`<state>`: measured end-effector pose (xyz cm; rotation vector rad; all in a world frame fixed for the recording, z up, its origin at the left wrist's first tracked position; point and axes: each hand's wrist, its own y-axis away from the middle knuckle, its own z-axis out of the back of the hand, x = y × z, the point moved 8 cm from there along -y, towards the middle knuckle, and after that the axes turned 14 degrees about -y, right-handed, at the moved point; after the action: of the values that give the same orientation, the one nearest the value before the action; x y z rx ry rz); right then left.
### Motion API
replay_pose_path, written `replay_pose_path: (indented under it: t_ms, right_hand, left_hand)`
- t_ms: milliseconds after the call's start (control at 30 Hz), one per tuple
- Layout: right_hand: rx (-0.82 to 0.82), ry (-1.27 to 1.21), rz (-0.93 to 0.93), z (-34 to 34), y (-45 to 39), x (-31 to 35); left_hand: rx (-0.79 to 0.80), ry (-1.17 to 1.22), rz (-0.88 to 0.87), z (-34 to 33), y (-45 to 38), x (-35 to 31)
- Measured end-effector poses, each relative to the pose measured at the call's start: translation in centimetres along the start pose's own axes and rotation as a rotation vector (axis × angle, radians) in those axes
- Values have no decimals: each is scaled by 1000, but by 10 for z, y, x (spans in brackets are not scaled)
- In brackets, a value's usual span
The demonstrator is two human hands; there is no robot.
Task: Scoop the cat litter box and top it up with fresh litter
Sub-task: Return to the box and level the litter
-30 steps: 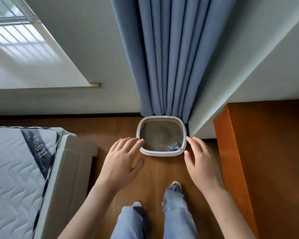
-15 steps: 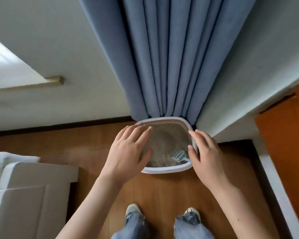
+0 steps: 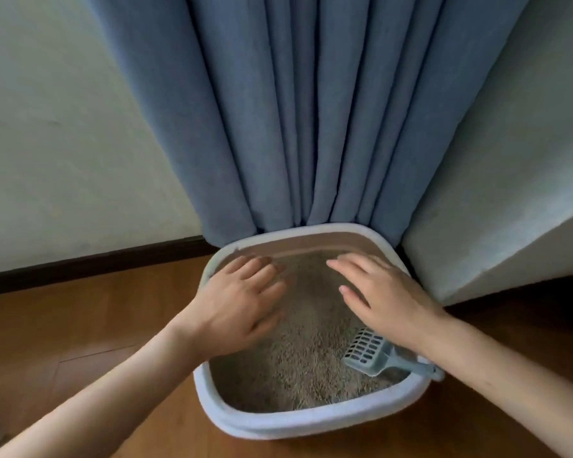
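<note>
A white-rimmed litter box (image 3: 298,423) sits on the wooden floor against the curtain, filled with brown-grey litter (image 3: 305,358). A pale blue slotted scoop (image 3: 366,352) lies in its right front corner, handle resting on the rim. My left hand (image 3: 242,302) hovers palm down over the box's left side, fingers straight and spread, reaching toward the far rim. My right hand (image 3: 377,292) is stretched over the right side, fingers extended toward the far rim. Neither hand holds anything. The scoop's handle end is partly hidden under my right forearm.
A blue curtain (image 3: 311,110) hangs directly behind the box, touching its far rim. A white wall (image 3: 63,127) with a dark baseboard runs on the left; a white wall corner (image 3: 497,209) juts out close on the right. Wooden floor (image 3: 96,325) lies around the box.
The view has closed in on the box. Both hands have moved forward from the box's near sides to over the litter, toward the far rim.
</note>
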<state>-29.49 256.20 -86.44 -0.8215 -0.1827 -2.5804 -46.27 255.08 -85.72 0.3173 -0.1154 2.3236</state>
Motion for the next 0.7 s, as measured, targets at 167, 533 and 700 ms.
replay_pose_path:
  t_ms: [167,533,700]
  right_hand:
    - [168,150,127,-66,-26,-41]
    - [502,321,-222,-96,-10,-74]
    - [789,441,-472,-117,32,-104]
  left_hand:
    - [-28,-127,-117,-95,-15,-10]
    - [53,-6,-76,-139,7,-13]
    - [10,-33,-53,-135,-11,4]
